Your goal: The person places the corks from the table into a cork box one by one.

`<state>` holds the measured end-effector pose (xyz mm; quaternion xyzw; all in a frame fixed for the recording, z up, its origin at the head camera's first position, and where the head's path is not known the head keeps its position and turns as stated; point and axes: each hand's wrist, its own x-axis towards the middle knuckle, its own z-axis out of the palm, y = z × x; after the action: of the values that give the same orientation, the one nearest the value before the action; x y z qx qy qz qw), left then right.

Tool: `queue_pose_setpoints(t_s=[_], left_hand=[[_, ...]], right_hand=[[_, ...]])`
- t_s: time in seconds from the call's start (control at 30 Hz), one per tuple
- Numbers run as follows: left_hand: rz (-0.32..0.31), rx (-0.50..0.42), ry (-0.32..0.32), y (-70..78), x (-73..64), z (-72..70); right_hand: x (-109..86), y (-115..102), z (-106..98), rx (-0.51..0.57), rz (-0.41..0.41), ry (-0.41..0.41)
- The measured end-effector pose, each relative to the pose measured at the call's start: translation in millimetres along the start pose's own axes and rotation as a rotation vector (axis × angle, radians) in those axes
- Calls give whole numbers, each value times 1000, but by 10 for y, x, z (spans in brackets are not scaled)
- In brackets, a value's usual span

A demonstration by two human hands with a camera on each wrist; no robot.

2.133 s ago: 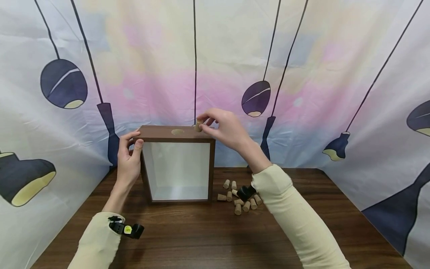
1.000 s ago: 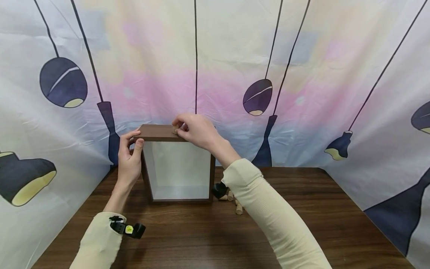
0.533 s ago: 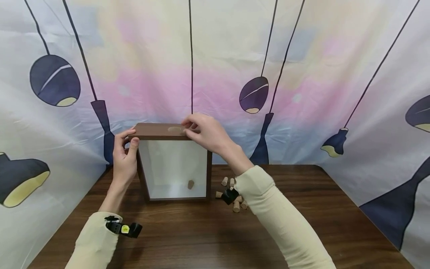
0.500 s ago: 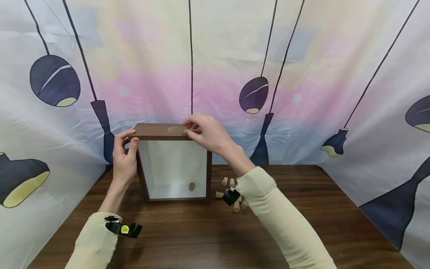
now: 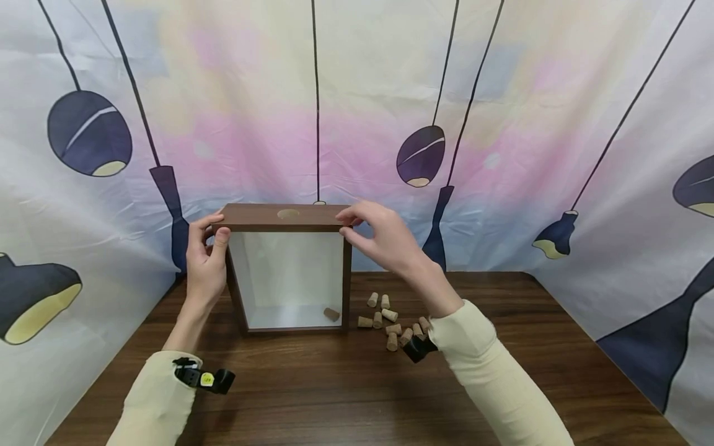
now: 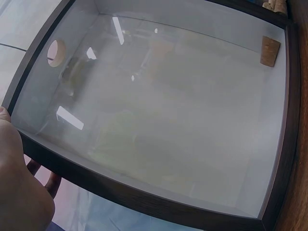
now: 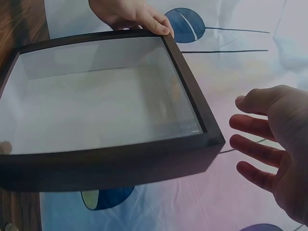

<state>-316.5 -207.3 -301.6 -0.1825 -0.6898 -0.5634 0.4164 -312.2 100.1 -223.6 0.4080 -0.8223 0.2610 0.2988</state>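
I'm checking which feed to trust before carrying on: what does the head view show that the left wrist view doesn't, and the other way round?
Only the head view: the right hand near the box's upper right corner, and both pale sleeves.

Only the left wrist view: the hole seen from inside the box, and bright glare streaks within the frame.

Both: the left hand gripping the box, one cork inside, and some loose corks outside it.
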Motion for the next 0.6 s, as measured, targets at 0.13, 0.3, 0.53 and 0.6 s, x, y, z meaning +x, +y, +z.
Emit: queue_pose_setpoints(t_s=[0.13, 0.3, 0.53, 0.6], left_hand=[[0, -5, -3, -4, 5, -4], [7, -19, -12, -11, 4, -3], [20, -27, -4, -8, 9, -6], [22, -27, -3, -21, 13, -8]], right_hand=[[-153, 37, -46, -29, 8, 6], [-340, 113, -81, -48, 8, 18], [-587, 238, -108, -49, 38, 32], [-658, 269, -114, -45, 52, 30]])
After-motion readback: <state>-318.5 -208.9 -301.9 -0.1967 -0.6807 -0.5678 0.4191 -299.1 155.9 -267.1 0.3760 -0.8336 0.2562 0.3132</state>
